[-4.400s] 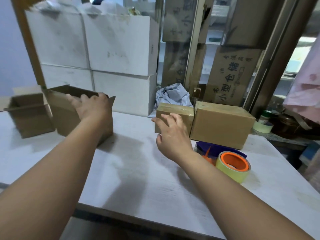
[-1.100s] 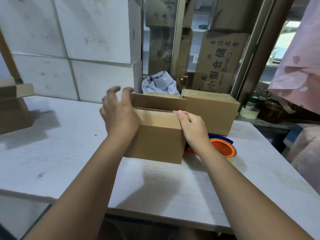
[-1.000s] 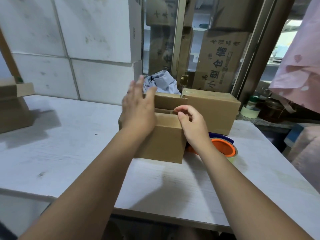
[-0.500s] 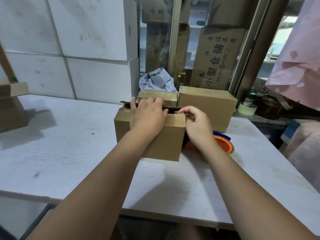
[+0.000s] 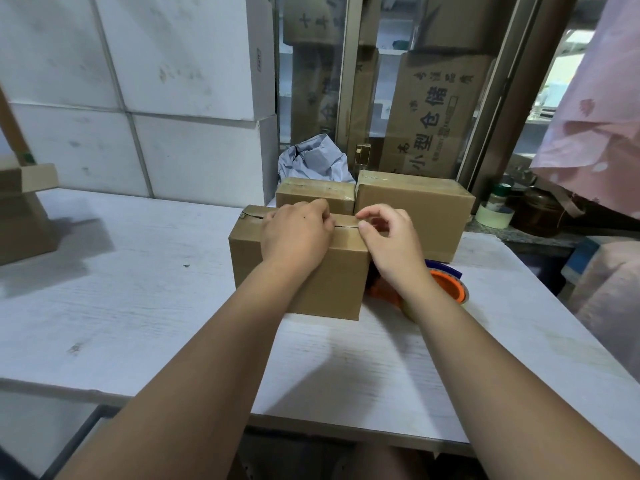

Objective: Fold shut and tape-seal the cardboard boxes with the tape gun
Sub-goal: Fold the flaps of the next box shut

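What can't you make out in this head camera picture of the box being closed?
- Head view: the tape gun is mostly hidden behind the right forearm and the box.
- The seam's middle is covered by the left hand.
- The far-left box is cut off by the frame edge.
- Unclear whether the right hand pinches a flap.
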A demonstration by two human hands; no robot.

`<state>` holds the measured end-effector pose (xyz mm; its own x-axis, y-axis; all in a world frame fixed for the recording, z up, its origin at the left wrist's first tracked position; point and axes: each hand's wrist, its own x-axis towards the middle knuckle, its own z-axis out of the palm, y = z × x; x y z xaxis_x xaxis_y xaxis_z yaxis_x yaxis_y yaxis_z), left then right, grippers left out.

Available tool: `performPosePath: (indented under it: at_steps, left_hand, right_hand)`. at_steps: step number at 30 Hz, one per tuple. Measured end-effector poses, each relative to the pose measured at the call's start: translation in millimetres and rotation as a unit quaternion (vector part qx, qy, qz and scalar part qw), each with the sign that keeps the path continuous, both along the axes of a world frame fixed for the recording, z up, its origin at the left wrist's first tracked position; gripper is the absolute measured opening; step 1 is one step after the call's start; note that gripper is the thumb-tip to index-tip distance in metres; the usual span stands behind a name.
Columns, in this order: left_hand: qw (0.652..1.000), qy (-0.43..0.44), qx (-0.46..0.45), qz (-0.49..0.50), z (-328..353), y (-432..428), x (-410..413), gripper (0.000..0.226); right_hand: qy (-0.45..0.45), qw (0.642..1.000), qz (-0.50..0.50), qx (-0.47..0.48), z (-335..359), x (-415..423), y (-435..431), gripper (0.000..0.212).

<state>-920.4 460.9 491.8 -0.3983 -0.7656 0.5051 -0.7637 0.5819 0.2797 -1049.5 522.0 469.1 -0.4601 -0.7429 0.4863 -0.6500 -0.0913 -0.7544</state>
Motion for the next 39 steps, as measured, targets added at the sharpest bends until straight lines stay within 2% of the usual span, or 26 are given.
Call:
performPosePath:
  at_steps: [3, 7, 11, 13, 16, 19, 22, 27, 31, 33, 36, 39]
  left_hand:
    - [0.998, -0.030, 0.029, -0.055, 0, 1, 6, 0.028]
    - [0.979, -0.160, 0.012, -0.127, -2, 3, 17, 0.050]
    - [0.974, -0.175, 0.033, -0.140, -3, 6, 14, 0.053]
    - [0.975, -0.167, 0.034, -0.143, -4, 10, 13, 0.054]
    - [0.976, -0.157, 0.023, -0.147, -6, 12, 15, 0.045]
    - [0.974, -0.171, 0.024, -0.146, -6, 10, 16, 0.044]
    - [0.973, -0.177, 0.024, -0.143, -7, 10, 15, 0.044]
    - [0.974, -0.175, 0.035, -0.139, -6, 9, 13, 0.043]
    - [0.970, -0.196, 0.040, -0.141, -5, 8, 14, 0.043]
    - [0.968, -0.202, 0.037, -0.142, -4, 7, 15, 0.044]
    - [0.966, -0.215, 0.027, -0.139, -5, 8, 14, 0.049]
    - [0.966, -0.215, 0.033, -0.138, -3, 10, 14, 0.055]
  right_hand:
    - [0.003, 1.000, 0.001, 0.028, 3, -4, -3, 0.014]
    - [-0.004, 0.998, -0.007, 0.058, 11, -12, -1, 0.012]
    - [0.049, 0.983, -0.062, 0.165, 18, -33, -4, 0.021]
    - [0.132, 0.951, -0.075, 0.270, 23, -45, -4, 0.040]
    - [0.281, 0.852, -0.091, 0.433, 28, -58, -3, 0.051]
    - [0.346, 0.772, -0.088, 0.526, 28, -65, 1, 0.046]
    - [0.363, 0.733, -0.061, 0.573, 25, -65, 8, 0.035]
    - [0.322, 0.782, -0.053, 0.532, 13, -77, 11, 0.031]
    - [0.274, 0.793, -0.032, 0.544, 18, -82, 22, 0.027]
    - [0.194, 0.817, -0.019, 0.543, 20, -91, 29, 0.024]
    - [0.028, 0.869, 0.000, 0.493, 16, -103, 39, 0.019]
    - [-0.134, 0.892, 0.072, 0.426, 16, -103, 47, 0.020]
